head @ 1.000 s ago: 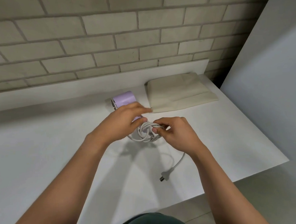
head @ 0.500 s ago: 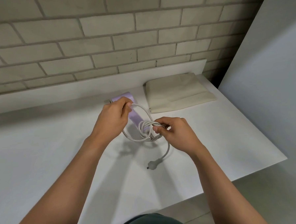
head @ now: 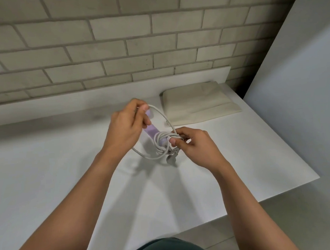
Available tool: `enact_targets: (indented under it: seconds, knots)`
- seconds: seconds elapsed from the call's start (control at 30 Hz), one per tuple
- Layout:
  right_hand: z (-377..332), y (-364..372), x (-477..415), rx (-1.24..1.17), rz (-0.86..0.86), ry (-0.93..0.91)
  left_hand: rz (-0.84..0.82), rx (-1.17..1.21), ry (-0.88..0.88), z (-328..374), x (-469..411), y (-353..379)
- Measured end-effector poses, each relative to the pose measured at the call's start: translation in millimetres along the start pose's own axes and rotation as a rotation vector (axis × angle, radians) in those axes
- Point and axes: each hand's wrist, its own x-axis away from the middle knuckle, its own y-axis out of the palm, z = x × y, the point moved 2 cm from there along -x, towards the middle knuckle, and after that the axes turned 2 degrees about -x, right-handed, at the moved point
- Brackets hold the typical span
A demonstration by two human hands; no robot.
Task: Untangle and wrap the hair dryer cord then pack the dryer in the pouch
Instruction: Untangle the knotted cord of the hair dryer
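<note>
Now the left hand [head: 129, 126] pinches a wide cord [head: 160, 113] loop while the right hand [head: 192, 144] grips the coils on the lilac dryer [head: 151, 129], mid-counter [head: 57, 168] towards the back edge, so wrapping looks underway and that loop needs laying snug next, with the pouch [head: 195, 104] near the back right corner.

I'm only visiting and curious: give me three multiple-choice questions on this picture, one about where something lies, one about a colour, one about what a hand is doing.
1. Where does the pouch lie?
A) on the table, far right, by the brick wall
B) on the floor
C) in a drawer

2. What colour is the hair dryer?
A) black
B) lilac
C) red

3. What is the right hand doing?
A) resting flat
B) pointing
C) gripping the coiled cord

Answers: 1 A, it lies flat near the wall; 2 B, a lilac handle shows; 3 C, fingers pinch the bundle.
</note>
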Motion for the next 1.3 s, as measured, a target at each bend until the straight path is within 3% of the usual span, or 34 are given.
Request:
enact_targets:
  seconds: [0.1,0.2,0.3,0.43,0.5,0.57,0.67,0.7,0.77,0.87,0.93,1.03,1.1,1.2,1.3]
  knots:
    - [0.8,-1.8,-1.1,0.005,-0.001,-0.007,-0.036,-0.092,-0.072,-10.6,-2.8,0.4]
    - [-1.5,-0.4,0.1,0.067,-0.066,-0.012,-0.098,-0.389,0.04,-16.0,-5.7,-5.9]
    - [-3.1,6.6,-0.8,0.14,-0.133,-0.04,-0.29,-0.512,0.277,-1.7,-7.8,-3.1]
    - [-9.3,9.5,-2.6,0.149,-0.105,-0.069,-0.633,-0.495,0.194,2.9,-6.3,15.5]
    - [-9.7,6.5,-1.5,0.097,-0.06,-0.052,-0.6,-0.412,0.177,1.1,-5.1,17.6]
    - [-7.7,3.1,0.0,0.015,-0.029,-0.02,-0.413,-0.314,0.189,1.1,-3.1,16.6]
    - [-6.0,-0.4,0.3,-0.081,-0.004,0.012,-0.118,0.12,-0.065,1.7,-3.1,10.9]
    - [-6.3,-1.5,0.4,-0.094,0.005,0.01,-0.116,0.208,-0.148,0.6,-3.1,11.2]
    - [-6.1,-3.3,0.3,-0.073,0.001,0.011,-0.2,0.143,-0.193,-4.9,-3.4,13.3]
    - [-3.4,-3.3,2.4,-0.028,-0.047,0.029,-0.207,-0.202,-0.044,-7.3,-4.8,7.4]
    - [-1.8,-0.8,3.2,0.011,-0.078,0.02,-0.244,-0.301,0.129,0.0,-7.1,5.9]
    - [-5.2,2.3,3.1,0.024,-0.092,-0.005,-0.55,-0.38,0.179,5.9,-10.6,15.2]
    - [-5.7,2.0,3.2,0.016,-0.08,-0.002,-0.656,-0.385,0.14,2.3,-10.0,22.5]
    - [-4.5,1.5,4.2,-0.072,-0.082,0.036,-0.527,-0.288,0.128,-3.2,-8.2,26.3]
    - [-4.6,1.6,3.9,-0.127,-0.103,0.06,-0.392,-0.111,-0.03,-8.3,-2.6,28.2]
